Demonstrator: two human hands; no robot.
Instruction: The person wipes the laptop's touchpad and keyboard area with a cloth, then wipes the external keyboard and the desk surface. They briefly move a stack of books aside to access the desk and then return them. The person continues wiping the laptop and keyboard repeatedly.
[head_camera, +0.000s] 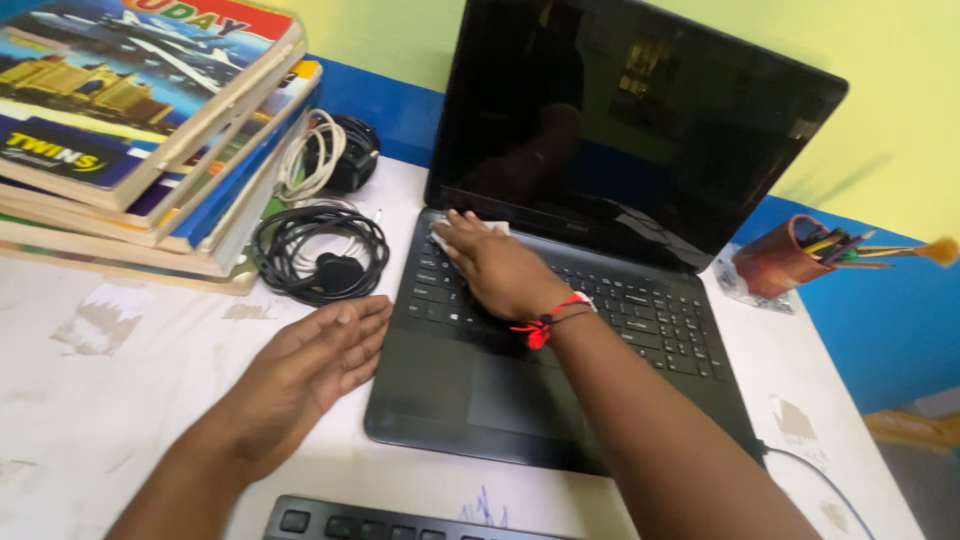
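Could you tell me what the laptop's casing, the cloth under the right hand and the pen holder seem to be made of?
Laptop: probably matte black plastic, with dull, even sheen; its screen is glossy, mirroring the room.
Cloth under the right hand: soft white fabric or tissue, crumpled; unclear which.
Pen holder: reddish-brown, possibly leather or plastic; too small to tell.

Black laptop (560, 380); white cloth (447, 236); red wrist thread (545, 325); black cables (320, 255); blue-yellow wall (880, 120).

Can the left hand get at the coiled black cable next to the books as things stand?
Probably yes: the left hand lies flat on the table, and the coiled black cable sits just beyond its fingertips with nothing between them.
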